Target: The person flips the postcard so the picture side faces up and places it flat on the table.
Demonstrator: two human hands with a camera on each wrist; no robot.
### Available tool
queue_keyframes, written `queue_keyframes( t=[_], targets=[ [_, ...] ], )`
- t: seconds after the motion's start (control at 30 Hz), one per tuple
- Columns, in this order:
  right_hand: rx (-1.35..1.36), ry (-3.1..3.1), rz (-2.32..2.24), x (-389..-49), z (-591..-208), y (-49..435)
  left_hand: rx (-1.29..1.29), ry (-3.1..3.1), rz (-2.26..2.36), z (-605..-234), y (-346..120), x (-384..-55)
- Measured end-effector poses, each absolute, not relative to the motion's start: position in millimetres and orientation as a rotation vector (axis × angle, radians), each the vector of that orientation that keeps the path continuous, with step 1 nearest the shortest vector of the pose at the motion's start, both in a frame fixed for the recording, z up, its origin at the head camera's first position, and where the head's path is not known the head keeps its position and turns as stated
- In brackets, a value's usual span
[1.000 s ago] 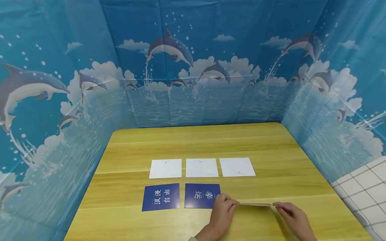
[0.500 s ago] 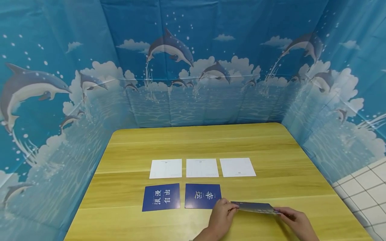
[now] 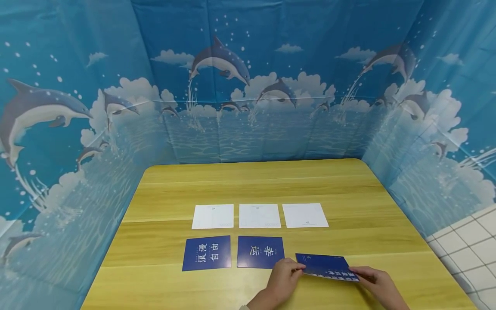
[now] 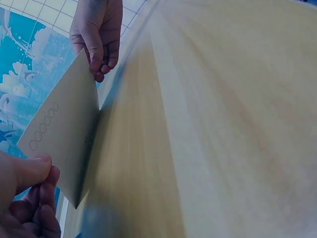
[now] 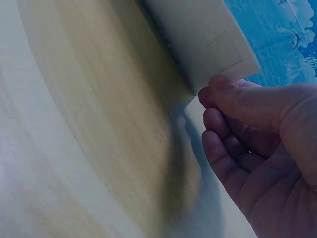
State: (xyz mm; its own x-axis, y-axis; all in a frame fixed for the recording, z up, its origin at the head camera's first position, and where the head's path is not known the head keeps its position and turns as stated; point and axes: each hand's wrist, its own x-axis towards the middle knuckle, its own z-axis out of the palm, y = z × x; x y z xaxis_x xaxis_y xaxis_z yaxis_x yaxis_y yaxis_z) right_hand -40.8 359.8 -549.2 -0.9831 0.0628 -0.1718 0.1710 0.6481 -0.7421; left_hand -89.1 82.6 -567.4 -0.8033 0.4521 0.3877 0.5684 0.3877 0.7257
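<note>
Between my two hands a dark blue postcard [image 3: 325, 265] with white lettering is held tilted, close over the table. My left hand [image 3: 282, 277] pinches its left end, thumb against the pale back, as the left wrist view shows. At the opposite end my right hand [image 3: 377, 286] pinches a corner between thumb and fingers. The postcard's pale back [image 4: 69, 129] bears a row of small circles. Just left of my left hand lies a blue postcard [image 3: 257, 252] with large white characters; another blue postcard [image 3: 207, 254] lies beyond it.
Behind the blue cards, three white-backed cards lie in a row: a left one [image 3: 213, 216], a middle one [image 3: 258, 216] and a right one [image 3: 305, 215]. The wooden table [image 3: 248, 181] meets a dolphin-print curtain [image 3: 248, 129] at the back. White tiles [image 3: 465, 249] show at right.
The postcard in my hands has turned from nearly edge-on to show its blue lettered face, and its near edge has dropped. Both hands keep their hold and have shifted only slightly.
</note>
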Motion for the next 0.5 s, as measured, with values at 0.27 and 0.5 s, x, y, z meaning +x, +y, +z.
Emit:
queue_keyframes(
  t=[0.27, 0.5],
  targets=[
    [-0.008, 2.823, -1.285, -49.8, -554.9, 362.0, -0.911, -2.471, -1.385, -575.7, 86.4, -96.2],
    [0.045, 2.839, -1.26, -58.1, -554.4, 360.7, -0.922, -2.546, -1.382, -574.8, 87.2, -100.9]
  ],
)
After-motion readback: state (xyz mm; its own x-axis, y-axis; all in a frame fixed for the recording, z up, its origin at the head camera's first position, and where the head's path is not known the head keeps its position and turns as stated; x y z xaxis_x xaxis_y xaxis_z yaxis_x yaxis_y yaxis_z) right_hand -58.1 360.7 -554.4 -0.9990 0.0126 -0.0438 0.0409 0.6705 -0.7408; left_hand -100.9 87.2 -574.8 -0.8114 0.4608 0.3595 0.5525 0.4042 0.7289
